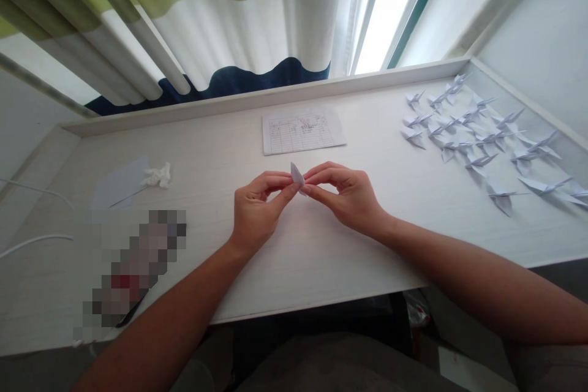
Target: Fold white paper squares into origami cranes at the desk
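Observation:
Between my two hands, above the middle of the white table, is a small piece of folded white paper (297, 174) with a pointed tip standing up. My left hand (260, 208) pinches its left side between thumb and fingers. From the right, my right hand (345, 193) pinches its lower right edge, the fingertips of both hands almost meeting. The fingers hide the paper's lower part. Several folded white paper cranes (459, 122) stand in a loose group at the table's right end.
A printed form (303, 131) lies beyond my hands. To the left are white paper (122, 184), a crumpled tissue (158, 176) and a blurred-out long object (138, 266). White cables (37, 239) cross the left edge. A raised rim (266, 97) borders the table's back, before a curtain (248, 24).

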The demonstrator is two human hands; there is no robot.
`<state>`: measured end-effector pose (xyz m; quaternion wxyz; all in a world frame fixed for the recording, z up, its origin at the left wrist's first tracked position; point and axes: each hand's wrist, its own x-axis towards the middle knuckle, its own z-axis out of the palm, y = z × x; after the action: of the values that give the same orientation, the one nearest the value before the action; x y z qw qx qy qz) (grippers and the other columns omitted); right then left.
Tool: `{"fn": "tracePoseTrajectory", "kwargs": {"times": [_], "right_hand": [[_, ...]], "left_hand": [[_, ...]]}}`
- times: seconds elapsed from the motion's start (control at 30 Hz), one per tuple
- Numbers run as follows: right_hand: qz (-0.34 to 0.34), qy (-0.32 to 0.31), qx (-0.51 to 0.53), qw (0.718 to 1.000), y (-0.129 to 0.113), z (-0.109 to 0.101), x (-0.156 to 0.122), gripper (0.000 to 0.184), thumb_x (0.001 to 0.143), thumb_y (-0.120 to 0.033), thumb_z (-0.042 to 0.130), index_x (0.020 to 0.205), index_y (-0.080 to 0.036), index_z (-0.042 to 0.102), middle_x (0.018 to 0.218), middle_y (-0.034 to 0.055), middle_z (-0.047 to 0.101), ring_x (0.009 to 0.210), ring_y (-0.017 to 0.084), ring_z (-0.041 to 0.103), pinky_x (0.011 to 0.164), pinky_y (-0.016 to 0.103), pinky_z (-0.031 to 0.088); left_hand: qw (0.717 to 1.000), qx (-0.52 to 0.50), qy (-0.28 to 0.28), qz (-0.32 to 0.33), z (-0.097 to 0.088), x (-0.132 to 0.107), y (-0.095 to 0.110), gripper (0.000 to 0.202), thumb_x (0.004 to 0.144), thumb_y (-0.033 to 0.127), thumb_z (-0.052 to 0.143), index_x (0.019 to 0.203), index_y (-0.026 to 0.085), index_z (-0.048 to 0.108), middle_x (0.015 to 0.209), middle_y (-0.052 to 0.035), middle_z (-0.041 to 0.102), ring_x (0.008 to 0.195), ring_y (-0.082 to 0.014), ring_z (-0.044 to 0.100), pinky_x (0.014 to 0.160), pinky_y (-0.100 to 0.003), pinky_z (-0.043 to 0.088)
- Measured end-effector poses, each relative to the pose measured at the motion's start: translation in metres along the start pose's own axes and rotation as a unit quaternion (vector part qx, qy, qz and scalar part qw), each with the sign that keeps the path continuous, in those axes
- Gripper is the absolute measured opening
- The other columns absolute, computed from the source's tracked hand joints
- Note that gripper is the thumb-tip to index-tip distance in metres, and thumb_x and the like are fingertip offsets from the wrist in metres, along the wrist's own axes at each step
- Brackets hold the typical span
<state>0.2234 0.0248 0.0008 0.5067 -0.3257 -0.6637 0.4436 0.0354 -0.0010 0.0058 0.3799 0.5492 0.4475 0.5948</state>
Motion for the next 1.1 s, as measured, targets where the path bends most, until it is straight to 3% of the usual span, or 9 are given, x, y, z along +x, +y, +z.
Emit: {"fn": "tracePoseTrajectory", "kwargs": {"times": [0.27, 0.4, 0.6, 0.77, 0.9, 1.1], "right_hand": [[0.102, 0.013, 0.115, 0.988, 0.0008, 0.0013, 0.0036, 0.035, 0.074, -0.046, 0.097, 0.090, -0.021, 0.079, 0.086, 0.0032, 0.079, 0.081, 0.019, 0.074, 0.079, 0.038, 0.064], [0.143, -0.015, 0.142, 0.979, 0.0013, 0.0012, 0.0056, 0.038, 0.074, -0.048, 0.096, 0.095, -0.020, 0.080, 0.089, 0.0039, 0.079, 0.083, 0.019, 0.073, 0.080, 0.037, 0.063], [0.145, -0.046, 0.153, 0.976, 0.0007, 0.0018, 0.0053, 0.038, 0.074, -0.052, 0.095, 0.085, -0.020, 0.078, 0.085, 0.0037, 0.079, 0.080, 0.018, 0.072, 0.077, 0.035, 0.061], [0.128, -0.054, 0.131, 0.982, 0.0038, 0.0003, 0.0049, 0.038, 0.082, -0.056, 0.088, 0.086, -0.019, 0.078, 0.085, 0.0045, 0.079, 0.080, 0.020, 0.073, 0.078, 0.038, 0.062], [0.141, -0.070, 0.067, 0.985, 0.0081, -0.0020, 0.0055, 0.038, 0.086, -0.056, 0.083, 0.086, -0.018, 0.078, 0.084, 0.0049, 0.078, 0.079, 0.019, 0.071, 0.076, 0.035, 0.059], [0.130, -0.056, -0.017, 0.990, 0.0082, -0.0015, 0.0072, 0.036, 0.090, -0.051, 0.078, 0.079, -0.018, 0.071, 0.072, 0.0021, 0.071, 0.066, 0.015, 0.061, 0.062, 0.030, 0.048]], "left_hand": [[0.999, -0.031, 0.018, -0.027, 0.0018, -0.0008, 0.0007, 0.019, 0.076, 0.021, 0.094, 0.086, 0.019, 0.079, 0.086, -0.0021, 0.078, 0.080, -0.0151, 0.075, 0.077, -0.029, 0.064], [0.998, -0.030, 0.017, -0.049, 0.0011, -0.0004, 0.0025, 0.022, 0.075, 0.022, 0.095, 0.087, 0.018, 0.077, 0.086, -0.0027, 0.078, 0.079, -0.0143, 0.074, 0.076, -0.027, 0.062], [0.991, -0.074, -0.013, -0.113, 0.0000, 0.0023, 0.0039, 0.030, 0.073, 0.028, 0.096, 0.093, 0.018, 0.076, 0.088, -0.0027, 0.078, 0.079, -0.0149, 0.074, 0.076, -0.028, 0.062], [0.978, -0.078, -0.085, -0.172, -0.0016, 0.0048, 0.0012, 0.028, 0.079, 0.042, 0.092, 0.091, 0.019, 0.081, 0.086, -0.0054, 0.079, 0.074, -0.0166, 0.070, 0.067, -0.030, 0.060], [0.982, -0.035, -0.082, -0.168, -0.0028, 0.0055, -0.0013, 0.028, 0.077, 0.045, 0.093, 0.081, 0.019, 0.081, 0.076, -0.0036, 0.077, 0.066, -0.0153, 0.066, 0.065, -0.030, 0.057], [0.978, -0.040, -0.098, -0.178, 0.0001, 0.0024, -0.0021, 0.028, 0.076, 0.039, 0.094, 0.088, 0.018, 0.080, 0.080, -0.0045, 0.079, 0.071, -0.0164, 0.071, 0.067, -0.028, 0.057]]}}
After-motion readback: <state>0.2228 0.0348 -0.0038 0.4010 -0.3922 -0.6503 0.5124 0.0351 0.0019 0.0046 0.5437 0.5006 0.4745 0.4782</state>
